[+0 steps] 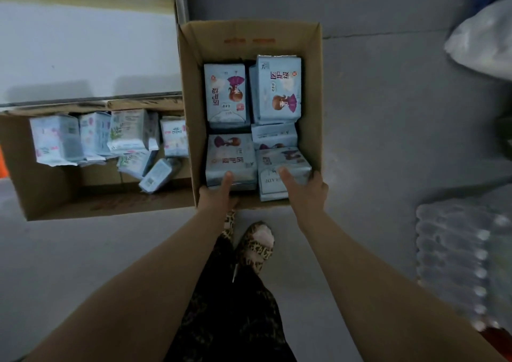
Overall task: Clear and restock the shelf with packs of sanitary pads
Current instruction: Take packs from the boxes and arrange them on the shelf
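Note:
An open cardboard box (311, 65) holds several pale blue packs of sanitary pads (277, 90) printed with a cartoon girl. Both my hands grip its near wall, thumbs inside over the packs. My left hand (217, 194) holds the near left corner, its thumb on a pack (230, 156). My right hand (307, 190) holds the near right corner, its thumb on the front right pack (279, 165). A second, wider cardboard box (55, 195) to the left holds several white and pink packs (56, 140), some tumbled.
A white shelf board (83, 51) with a wooden edge lies at the upper left, above the wider box. Shrink-wrapped bottles (457, 256) sit on the grey floor at right, white plastic bags (484, 40) at top right. My leopard-print slippers (256, 246) stand below the box.

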The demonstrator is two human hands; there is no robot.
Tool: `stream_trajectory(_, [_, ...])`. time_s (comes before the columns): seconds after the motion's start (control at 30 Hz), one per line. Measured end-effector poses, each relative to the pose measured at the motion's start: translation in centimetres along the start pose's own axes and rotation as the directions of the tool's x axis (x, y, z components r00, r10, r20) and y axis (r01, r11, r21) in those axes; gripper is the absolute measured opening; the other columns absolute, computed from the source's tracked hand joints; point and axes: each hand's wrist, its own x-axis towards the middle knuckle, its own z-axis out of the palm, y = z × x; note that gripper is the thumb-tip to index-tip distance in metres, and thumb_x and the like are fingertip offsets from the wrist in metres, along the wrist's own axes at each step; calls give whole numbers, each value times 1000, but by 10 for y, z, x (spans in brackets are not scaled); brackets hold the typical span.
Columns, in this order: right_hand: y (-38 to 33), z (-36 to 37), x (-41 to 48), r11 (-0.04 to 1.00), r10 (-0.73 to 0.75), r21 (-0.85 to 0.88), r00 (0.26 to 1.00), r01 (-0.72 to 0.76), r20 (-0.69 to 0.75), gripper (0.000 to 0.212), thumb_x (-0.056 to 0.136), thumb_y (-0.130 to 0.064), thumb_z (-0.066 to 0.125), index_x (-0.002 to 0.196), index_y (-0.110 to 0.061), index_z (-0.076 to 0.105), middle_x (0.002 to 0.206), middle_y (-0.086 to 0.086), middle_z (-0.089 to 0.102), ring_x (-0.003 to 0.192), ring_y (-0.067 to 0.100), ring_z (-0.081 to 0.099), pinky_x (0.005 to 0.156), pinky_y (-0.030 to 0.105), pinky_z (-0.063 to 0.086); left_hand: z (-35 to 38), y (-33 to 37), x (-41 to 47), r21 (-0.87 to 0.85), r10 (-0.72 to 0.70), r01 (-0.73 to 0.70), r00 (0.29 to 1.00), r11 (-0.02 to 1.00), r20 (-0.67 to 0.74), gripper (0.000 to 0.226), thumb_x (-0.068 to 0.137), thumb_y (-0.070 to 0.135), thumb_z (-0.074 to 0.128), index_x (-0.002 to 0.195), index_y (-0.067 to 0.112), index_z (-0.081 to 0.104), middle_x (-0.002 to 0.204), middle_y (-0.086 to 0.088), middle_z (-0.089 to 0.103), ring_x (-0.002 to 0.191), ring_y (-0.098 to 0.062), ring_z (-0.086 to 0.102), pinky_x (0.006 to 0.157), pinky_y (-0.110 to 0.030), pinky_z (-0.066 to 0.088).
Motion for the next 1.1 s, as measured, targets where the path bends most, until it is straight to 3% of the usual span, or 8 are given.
stream_trajectory(0.1, [0,4,10,997,10,-80,1000,-12,-19,103,73,-71,72,151,-12,39,145,13,36,136,34,37,116,49,35,7,11,-2,-166,-2,8,999,986,40,95,77,52,78,152,19,31,148,-9,42,130,-35,49,92,-40,56])
stream_trajectory(0.27, [-3,16,20,985,93,146,995,-88,-26,99,48,-80,80,126,-28,47,131,6,52,121,28,54,99,48,53,9,11,9,-257,10,2,999,967,45,122,48,67,82,151,23,33,142,-8,45,128,-34,50,94,-48,56])
stream_trajectory(0.33, [-13,18,23,949,161,275,987,-153,-7,85,57,-72,83,118,-26,45,118,4,58,104,24,64,80,39,59,10,10,11,-223,27,-20,999,975,27,132,35,73,77,149,23,34,138,-6,47,123,-32,52,94,-48,56])
stream_trajectory(0.5, [-20,13,35,935,177,314,984,-167,-2,59,77,-45,85,110,-9,53,99,6,66,77,16,68,50,25,53,13,6,20,-227,-21,32,998,973,51,110,62,65,80,151,29,26,129,-3,48,117,-31,59,94,-42,56])
stream_trajectory(0.6, [-22,7,38,912,233,323,968,-252,95,46,75,-38,88,100,-8,64,94,11,72,72,20,71,59,33,61,15,6,20,-237,-29,35,999,971,29,115,58,68,80,152,29,25,129,-4,50,118,-32,59,94,-43,55])
stream_trajectory(0.73, [-23,-9,19,848,314,403,939,-344,141,75,59,-39,96,117,-6,61,98,12,73,78,27,75,69,44,64,24,10,15,-177,-68,43,988,983,-138,140,30,90,69,147,19,36,132,-8,56,116,-32,60,100,-49,51])
stream_trajectory(0.93, [-22,-35,-31,761,-49,644,984,-73,169,43,82,-16,81,121,-7,66,109,6,76,98,24,75,82,39,62,31,14,7,-300,-157,109,978,948,-140,103,56,81,74,129,11,56,97,-3,59,102,-28,62,97,-47,52])
stream_trajectory(1.1, [-25,-31,-23,718,-80,691,975,-87,206,43,85,-14,77,125,-7,65,113,8,75,103,26,73,84,41,62,27,25,12,-408,-180,148,983,901,-41,84,68,66,78,129,16,50,122,-7,57,107,-26,61,95,-41,56])
